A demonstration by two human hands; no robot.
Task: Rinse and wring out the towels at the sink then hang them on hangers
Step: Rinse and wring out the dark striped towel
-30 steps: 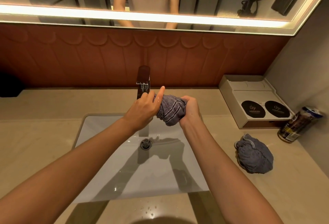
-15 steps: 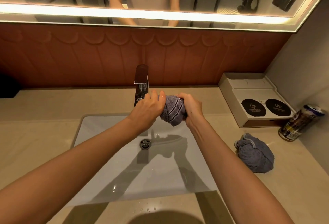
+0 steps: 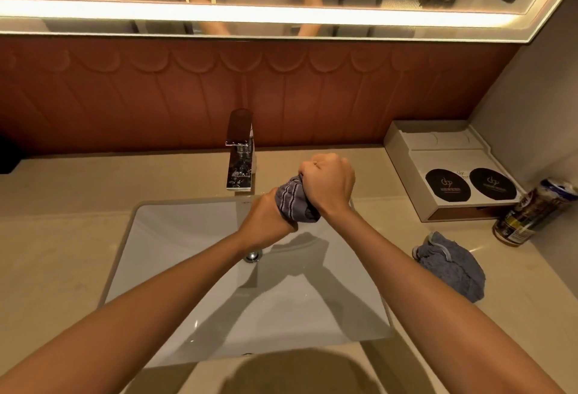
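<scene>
1. While the right hand (image 3: 328, 185) closes into a tight fist round the upper end of the striped towel (image 3: 294, 202), the left hand (image 3: 266, 221) wraps the lower end, its fingers hidden behind the cloth. Both grips look firm and seem turned against each other.
2. The striped towel is bunched into a short, thick roll. It is held in the air over the far right part of the sink (image 3: 187, 268), just right of the faucet (image 3: 239, 155).
3. Its long axis runs steeply, from the right fist above and farther off down to the left hand below and nearer. The pale stripes cross that axis.
4. The roll hangs close to the basin's far rim, so if the hands wander right, squeezed water may land on the counter (image 3: 62, 237) rather than in the basin.
5. Wet cloth can slip through a fist under a hard twist, and one end would then drop into the basin.
6. A second towel (image 3: 450, 265) lies crumpled on the counter to the right, well apart from the hands. I cannot tell whether it is already wrung.
</scene>
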